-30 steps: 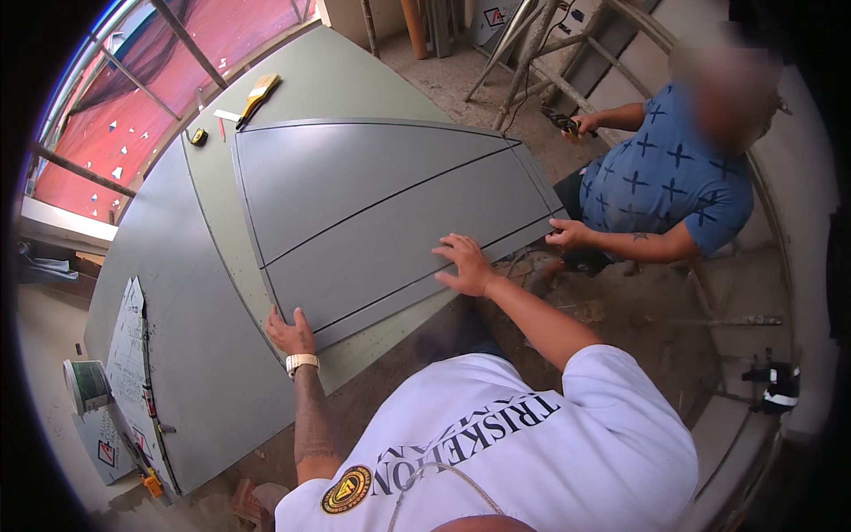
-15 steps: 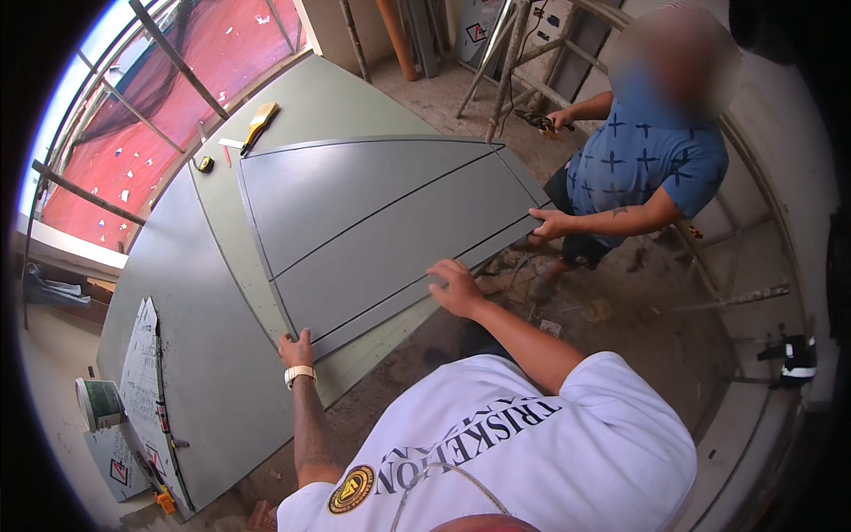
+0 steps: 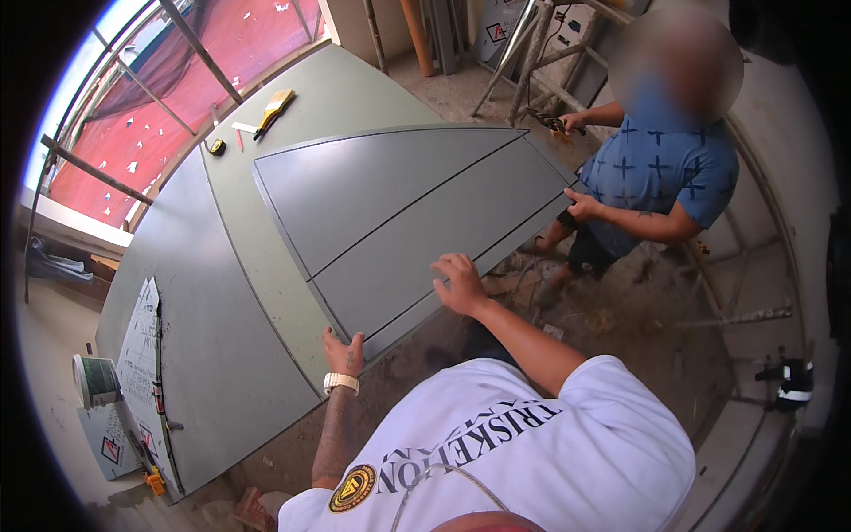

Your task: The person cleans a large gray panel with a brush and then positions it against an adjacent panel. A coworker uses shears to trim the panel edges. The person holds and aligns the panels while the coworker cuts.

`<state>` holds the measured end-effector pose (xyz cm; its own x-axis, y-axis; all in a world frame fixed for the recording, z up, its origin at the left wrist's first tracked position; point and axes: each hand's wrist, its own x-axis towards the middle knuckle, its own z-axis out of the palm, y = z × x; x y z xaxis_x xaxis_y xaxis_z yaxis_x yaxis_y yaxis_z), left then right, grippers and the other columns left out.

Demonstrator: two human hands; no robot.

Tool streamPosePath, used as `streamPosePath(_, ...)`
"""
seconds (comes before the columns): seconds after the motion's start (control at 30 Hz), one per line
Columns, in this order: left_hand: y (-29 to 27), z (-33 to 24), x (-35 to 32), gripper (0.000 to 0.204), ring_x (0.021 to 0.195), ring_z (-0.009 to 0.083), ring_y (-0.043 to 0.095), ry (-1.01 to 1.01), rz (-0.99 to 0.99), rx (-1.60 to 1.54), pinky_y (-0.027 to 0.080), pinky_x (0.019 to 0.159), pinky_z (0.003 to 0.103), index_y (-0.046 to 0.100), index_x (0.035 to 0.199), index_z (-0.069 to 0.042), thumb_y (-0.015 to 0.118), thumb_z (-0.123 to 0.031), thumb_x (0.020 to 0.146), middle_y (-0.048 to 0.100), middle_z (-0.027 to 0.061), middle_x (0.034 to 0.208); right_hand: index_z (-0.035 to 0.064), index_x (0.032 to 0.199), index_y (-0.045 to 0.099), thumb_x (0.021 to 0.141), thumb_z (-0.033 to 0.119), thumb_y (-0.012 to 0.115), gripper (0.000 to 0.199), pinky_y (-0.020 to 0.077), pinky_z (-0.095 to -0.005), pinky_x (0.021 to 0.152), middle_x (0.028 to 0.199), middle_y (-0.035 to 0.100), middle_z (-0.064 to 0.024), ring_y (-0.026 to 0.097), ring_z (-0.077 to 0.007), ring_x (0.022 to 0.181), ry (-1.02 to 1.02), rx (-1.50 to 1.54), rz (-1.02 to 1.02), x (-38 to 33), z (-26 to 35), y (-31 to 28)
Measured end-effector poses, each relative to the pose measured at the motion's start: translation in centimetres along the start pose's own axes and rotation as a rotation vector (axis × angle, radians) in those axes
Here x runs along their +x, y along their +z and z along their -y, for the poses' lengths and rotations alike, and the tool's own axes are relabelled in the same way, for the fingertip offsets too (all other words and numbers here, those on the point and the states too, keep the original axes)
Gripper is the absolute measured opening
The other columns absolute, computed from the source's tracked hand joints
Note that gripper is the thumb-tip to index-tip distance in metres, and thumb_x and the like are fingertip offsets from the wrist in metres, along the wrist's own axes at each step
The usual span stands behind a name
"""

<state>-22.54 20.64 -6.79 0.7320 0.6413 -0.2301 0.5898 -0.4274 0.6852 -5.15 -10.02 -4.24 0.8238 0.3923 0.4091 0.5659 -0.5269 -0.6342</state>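
The grooved grey panel (image 3: 425, 235) overlies the pale green sheet (image 3: 355, 89), its right end held by a co-worker's hand (image 3: 583, 206). Left hand (image 3: 343, 352): thumb and forefinger spread at near-left corner; grip indeterminable. Right hand (image 3: 458, 282): fingers half-spread, bent, holding nothing, at near edge

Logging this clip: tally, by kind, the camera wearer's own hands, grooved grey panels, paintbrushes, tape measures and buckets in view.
Wearer's left hand and right hand: 2
Grooved grey panel: 1
Paintbrush: 1
Tape measure: 1
Bucket: 1
Total: 6
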Motion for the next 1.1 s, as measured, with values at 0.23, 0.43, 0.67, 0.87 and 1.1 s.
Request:
streamPosePath(0.23,-2.5,-2.2,1.0,0.085,0.136,0.0468,0.055,0.116,0.053,0.126,0.046,0.115,0.052,0.039,0.160,0.003,0.079,-0.029,0.093,0.053,0.0314,0.150,0.0091,0.122,0.074,0.088,0.018,0.075,0.035,0.0454,-0.0525,0.111,0.129,0.064,-0.0155,0.058,-0.0370,0.128,0.085,-0.086,0.034,-0.5,-1.4,0.2)
streamPosePath(0.43,-2.1,-0.5,7.1,0.073,0.131,0.0437,0.055,0.420,-0.158,0.263,0.047,0.112,0.053,0.049,0.157,-0.005,0.077,-0.034,0.096,0.056,0.0257,0.143,0.0116,0.126,0.073,0.090,0.021,0.074,0.037,0.0418,-0.0512,0.115,0.129,0.062,-0.0124,0.054,-0.0340,0.131,0.117,-0.205,0.113,0.5,-3.3,0.2)
streamPosePath(0.67,-1.0,0.0,7.7,0.073,0.149,0.0404,0.041,0.406,-0.176,0.454,0.031,0.124,0.056,0.047,0.163,-0.014,0.069,-0.045,0.100,0.046,0.0217,0.159,0.0138,0.121,0.070,0.094,0.027,0.070,0.030,0.0410,-0.0510,0.114,0.125,0.059,-0.0097,0.054,-0.0323,0.127,0.129,-0.266,0.049,3.9,-3.0,1.0)
streamPosePath(0.87,-1.0,-2.0,8.5,0.071,0.153,0.0393,0.038,0.365,-0.154,0.441,0.028,0.125,0.056,0.046,0.164,-0.016,0.066,-0.043,0.102,0.044,0.0210,0.163,0.0144,0.118,0.069,0.090,0.024,0.074,0.031,0.0415,-0.0504,0.110,0.122,0.059,-0.0088,0.053,-0.0328,0.125,0.108,-0.332,0.001,5.2,-3.5,0.7)
streamPosePath(1.1,-1.7,-5.0,8.9,0.068,0.151,0.0410,0.040,0.330,-0.145,0.423,0.028,0.125,0.058,0.046,0.164,-0.017,0.064,-0.041,0.102,0.044,0.0220,0.163,0.0148,0.142,0.059,0.095,0.029,0.070,0.050,0.0290,-0.0552,0.125,0.152,0.047,-0.0144,0.039,-0.0371,0.147,0.330,-0.341,0.280,10.9,0.4,1.1)
